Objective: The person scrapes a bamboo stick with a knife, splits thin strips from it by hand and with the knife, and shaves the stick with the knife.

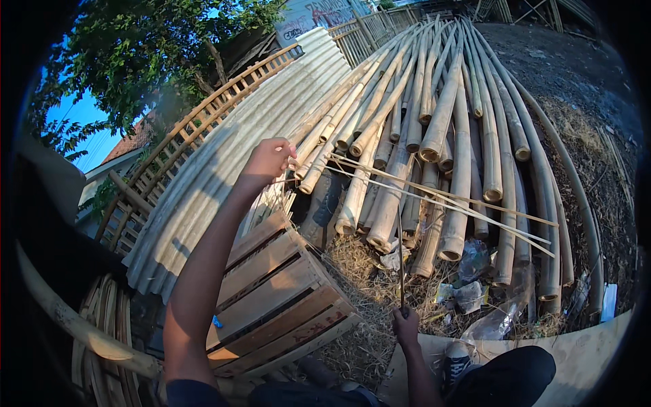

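My left hand (268, 161) is raised at the end of an outstretched arm, its fingers curled closed. Whether anything sits inside them is hidden. Low in the middle, my right hand (406, 327) is closed round the lower end of a thin dark rod-like tool (401, 271), which points upward and away. Beyond the hands, a few slender split bamboo strips (441, 197) lie slantwise across the cut ends of a large pile of bamboo poles (447, 136). The strips' left ends are to the right of my left hand.
A slatted wooden crate (285, 285) stands under my left arm. Behind it lean corrugated sheets (224, 149) and a bamboo lattice fence (183, 146). Clear plastic litter (495, 325) lies on dry straw near my shoe (459, 356). A thick bamboo pole (88, 332) crosses at lower left.
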### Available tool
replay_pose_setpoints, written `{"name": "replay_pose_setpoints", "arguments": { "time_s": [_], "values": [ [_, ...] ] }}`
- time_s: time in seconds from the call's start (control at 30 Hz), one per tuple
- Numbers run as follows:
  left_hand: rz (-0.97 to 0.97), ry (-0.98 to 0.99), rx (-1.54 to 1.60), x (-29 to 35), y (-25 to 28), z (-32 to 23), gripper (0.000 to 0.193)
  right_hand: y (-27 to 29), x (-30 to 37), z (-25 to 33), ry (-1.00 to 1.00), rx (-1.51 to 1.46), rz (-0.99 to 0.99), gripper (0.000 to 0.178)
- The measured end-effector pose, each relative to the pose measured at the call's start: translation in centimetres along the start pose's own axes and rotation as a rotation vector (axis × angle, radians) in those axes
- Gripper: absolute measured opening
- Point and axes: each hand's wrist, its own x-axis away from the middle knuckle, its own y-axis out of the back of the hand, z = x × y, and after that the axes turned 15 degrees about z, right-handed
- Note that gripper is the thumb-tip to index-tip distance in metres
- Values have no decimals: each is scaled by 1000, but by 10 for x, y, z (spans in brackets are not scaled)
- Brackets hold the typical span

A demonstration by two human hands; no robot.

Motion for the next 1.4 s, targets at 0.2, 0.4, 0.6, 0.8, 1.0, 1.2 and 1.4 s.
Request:
{"name": "replay_pose_setpoints", "arguments": {
  "time_s": [0.2, 0.4, 0.6, 0.8, 1.0, 1.2, 1.4],
  "values": [
    [34, 147, 187, -22, -1, 24, 16, -6, -5, 25, 47, -20, 57, 20],
    [10, 304, 578, 65, -46, 95, 22, -9, -21, 91, 60, 184, 4, 30],
    [-164, 306, 759, 182, -103, 115, 33, -33, -16, 194, 240, 192, 94, 27],
    [-253, 222, 1177, 220, -154, 136, 26, -89, -54, 315, 210, -164, 409, 25],
    [-204, 199, 1446, 249, -191, 144, 28, -136, -120, 380, 80, 202, 659, 47],
    [-172, 205, 1590, 273, -209, 132, 25, -84, -38, 303, 70, 1049, 916, 58],
    [33, 167, 1837, 268, -212, 134, 22, -68, 7, 266, 309, 1361, 1179, 58]
  ]
}}
